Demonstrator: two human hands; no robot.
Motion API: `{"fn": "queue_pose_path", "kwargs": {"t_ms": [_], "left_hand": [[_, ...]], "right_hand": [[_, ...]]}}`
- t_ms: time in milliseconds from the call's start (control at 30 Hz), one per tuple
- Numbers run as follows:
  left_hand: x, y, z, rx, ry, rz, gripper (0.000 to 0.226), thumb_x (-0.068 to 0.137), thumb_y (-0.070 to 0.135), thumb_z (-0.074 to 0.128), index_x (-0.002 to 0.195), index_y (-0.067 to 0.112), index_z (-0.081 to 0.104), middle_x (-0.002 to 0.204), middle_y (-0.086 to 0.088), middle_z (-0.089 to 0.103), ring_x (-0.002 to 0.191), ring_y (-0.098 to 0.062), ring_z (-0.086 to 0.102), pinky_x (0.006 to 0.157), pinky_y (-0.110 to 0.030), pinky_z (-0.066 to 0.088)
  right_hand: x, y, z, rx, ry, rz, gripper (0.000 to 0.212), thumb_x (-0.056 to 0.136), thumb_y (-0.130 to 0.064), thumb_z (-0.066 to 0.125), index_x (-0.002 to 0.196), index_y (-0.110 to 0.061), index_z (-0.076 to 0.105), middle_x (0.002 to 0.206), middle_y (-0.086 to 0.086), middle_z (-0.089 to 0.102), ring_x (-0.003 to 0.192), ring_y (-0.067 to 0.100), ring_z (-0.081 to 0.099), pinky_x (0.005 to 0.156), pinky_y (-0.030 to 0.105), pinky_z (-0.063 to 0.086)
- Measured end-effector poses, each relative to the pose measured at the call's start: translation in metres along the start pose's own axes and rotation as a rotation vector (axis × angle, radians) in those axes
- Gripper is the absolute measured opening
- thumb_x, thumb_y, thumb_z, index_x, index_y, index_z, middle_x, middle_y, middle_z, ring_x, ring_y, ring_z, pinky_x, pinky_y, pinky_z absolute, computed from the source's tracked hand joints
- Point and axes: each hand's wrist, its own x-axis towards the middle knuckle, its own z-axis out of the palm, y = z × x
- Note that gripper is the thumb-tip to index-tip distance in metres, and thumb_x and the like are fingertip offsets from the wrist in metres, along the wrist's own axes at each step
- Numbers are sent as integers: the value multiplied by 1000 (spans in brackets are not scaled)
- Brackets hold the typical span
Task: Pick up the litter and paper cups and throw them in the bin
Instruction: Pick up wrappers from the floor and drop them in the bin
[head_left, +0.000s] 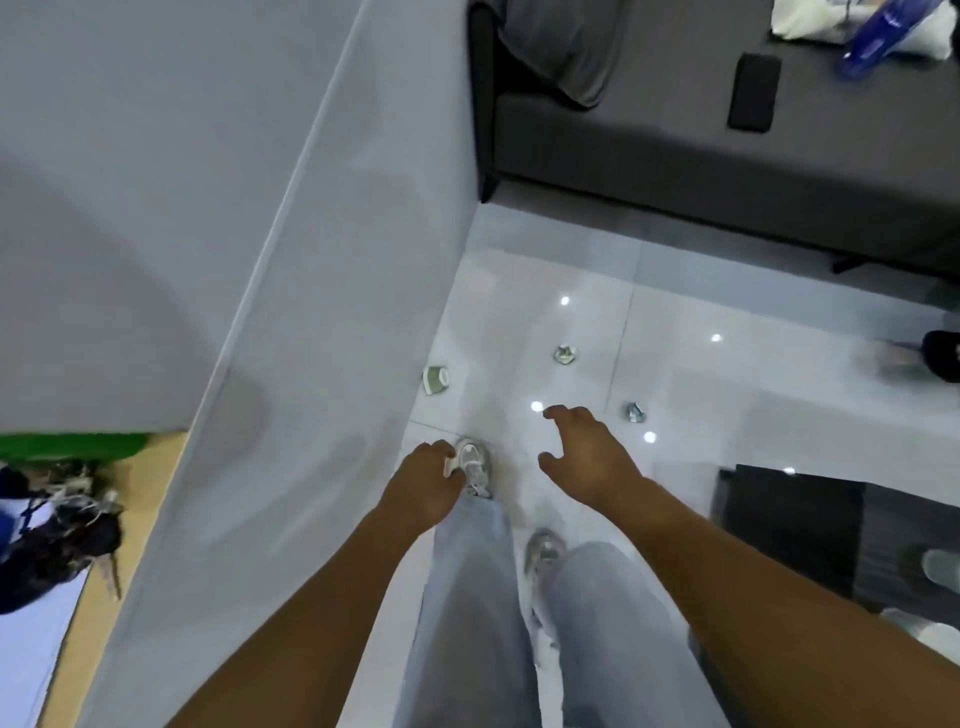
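Paper cup (435, 379) lies tipped on the white tile floor (701, 395) against the foot of the grey wall (291, 322). Two crumpled litter scraps further out: one (565, 355) toward the sofa (727, 171), one (634, 412) just beside the right hand (587, 457). Right hand spread, fingers loose, holding nothing. Left hand (426, 483) curled round a small white object, identity unclear. Phone (754, 92) on the dark sofa; dark mat (789, 525) at right.

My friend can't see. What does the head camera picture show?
A person walks over a white tiled floor, left hand holding something small and white, right hand open. A paper cup and two crumpled scraps lie ahead.
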Motion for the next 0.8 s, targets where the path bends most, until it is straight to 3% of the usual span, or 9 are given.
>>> {"fn": "queue_pose_path", "kwargs": {"t_ms": [267,800], "left_hand": [[143,-27,8,-1,46,-93,36,94,27,51,127,15,50,127,-9,52,119,-23,48,100,-30,37],[369,-198,183,-8,63,-283,36,94,32,51,129,21,46,137,0,48,124,-17,47,99,-23,34]], "right_hand": [[154,14,45,64,-8,-15,59,92,-29,55,145,-21,32,144,5,39,128,25,42,103,36,40],[452,67,280,-48,-106,-254,67,86,-24,62,144,-15,31,143,11,35,124,31,39,92,42,47]]}}
